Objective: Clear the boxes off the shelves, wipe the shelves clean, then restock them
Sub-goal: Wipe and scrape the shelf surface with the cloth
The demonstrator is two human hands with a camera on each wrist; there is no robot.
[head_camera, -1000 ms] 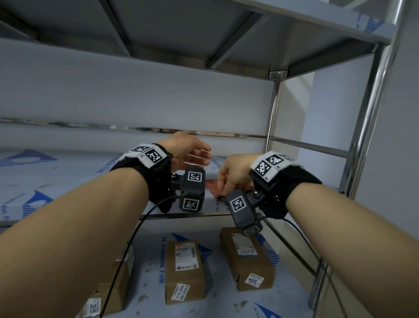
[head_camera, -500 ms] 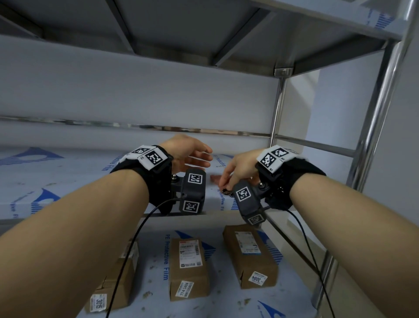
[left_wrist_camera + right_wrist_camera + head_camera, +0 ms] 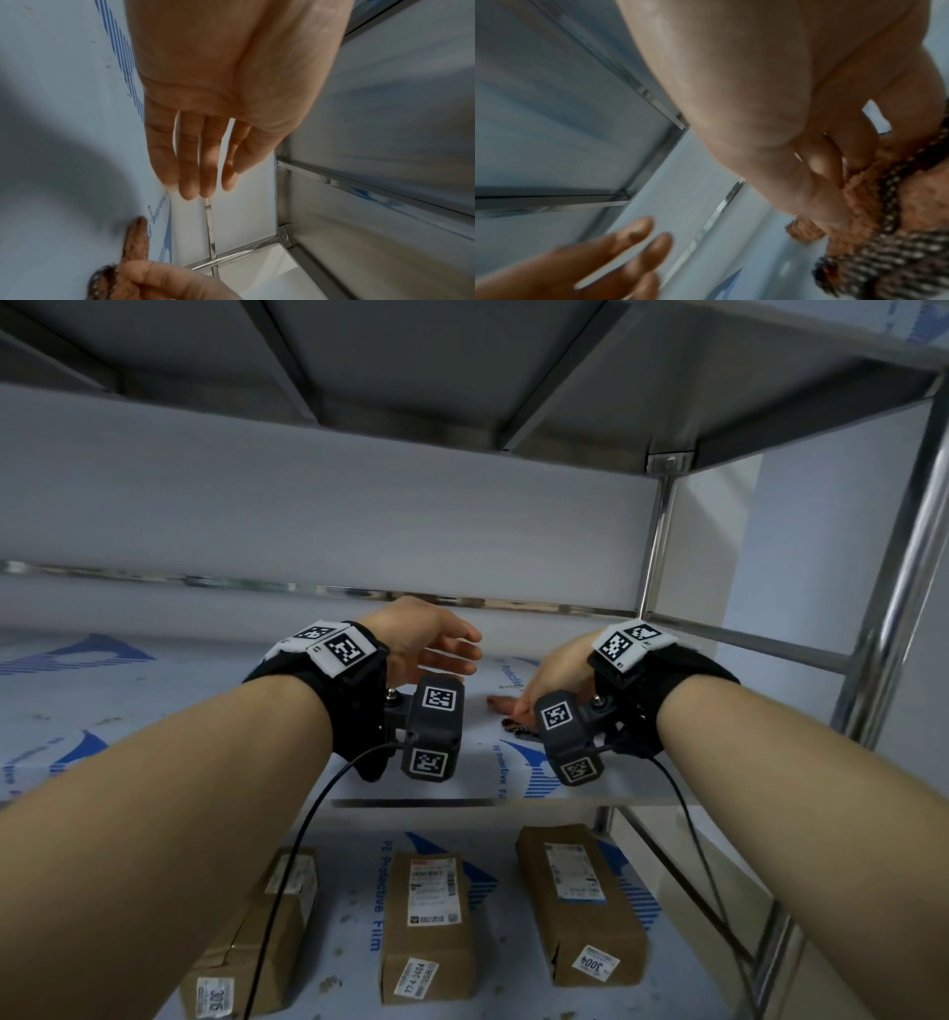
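The middle shelf [image 3: 154, 711], covered in blue-printed protective film, carries no boxes in view. My right hand [image 3: 539, 690] grips an orange-brown cloth [image 3: 506, 711] with a dark patterned edge and holds it against the shelf near the right end. The right wrist view shows the fingers [image 3: 821, 162] curled over the cloth [image 3: 859, 203]. My left hand [image 3: 452, 654] hovers just left of it, fingers [image 3: 190, 162] straight and holding nothing. Three brown cardboard boxes [image 3: 426, 927] with white labels lie on the shelf below.
Steel uprights [image 3: 904, 567] and a rear post [image 3: 655, 541] frame the right end. A back rail [image 3: 205, 582] runs along the wall. The upper shelf's underside [image 3: 462, 367] hangs close overhead. Cables trail from both wrist cameras past the shelf's front edge.
My right hand has slid a little to the right along the shelf with the cloth. The left hand has stayed almost where it was, still open.
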